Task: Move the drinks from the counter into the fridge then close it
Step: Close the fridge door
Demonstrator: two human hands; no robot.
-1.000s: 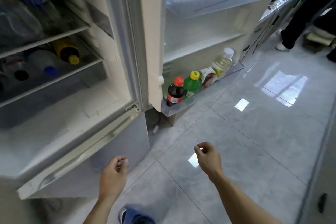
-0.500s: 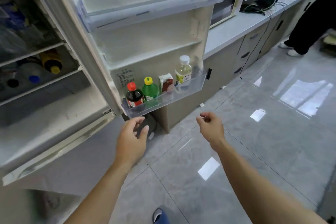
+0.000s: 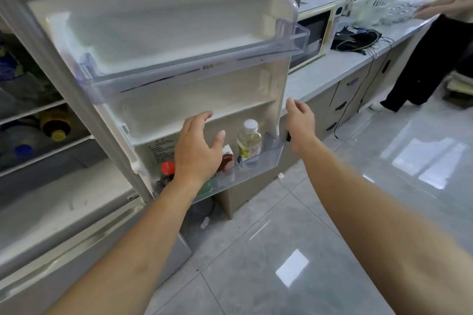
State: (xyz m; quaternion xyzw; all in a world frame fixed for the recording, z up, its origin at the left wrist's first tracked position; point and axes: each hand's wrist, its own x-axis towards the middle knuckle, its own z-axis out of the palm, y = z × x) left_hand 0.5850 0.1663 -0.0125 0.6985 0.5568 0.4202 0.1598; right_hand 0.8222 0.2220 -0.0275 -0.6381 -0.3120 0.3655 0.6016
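The drinks are already in the fridge: a pale bottle (image 3: 248, 141), a small carton (image 3: 227, 158) and a red-capped bottle (image 3: 167, 171) stand in the bottom door bin (image 3: 258, 165), the pale bottle toward the bin's outer end, the red-capped one at the hinge end, and a green one is hidden behind the left wrist. More bottles (image 3: 53, 124) lie on a shelf inside the fridge, at its front edge. The stretch of surface (image 3: 330, 69) nearest the fridge shows no drinks; farther along it is too cluttered and blurred to tell.

So the step in hand looks like closing. The door (image 3: 163, 41) stands wide open. The left hand (image 3: 198, 147) is raised in front of the bottom bin, fingers spread and relaxed, holding nothing. The right hand (image 3: 300, 124) reaches at the door's free edge, fingers loosely extended, also holding nothing; whether it touches the edge I cannot tell.

The next move likely calls for a flat push on that outer edge, swinging the door toward the cabinet, gently enough that the upright bottles do not tip, until the seal meets.
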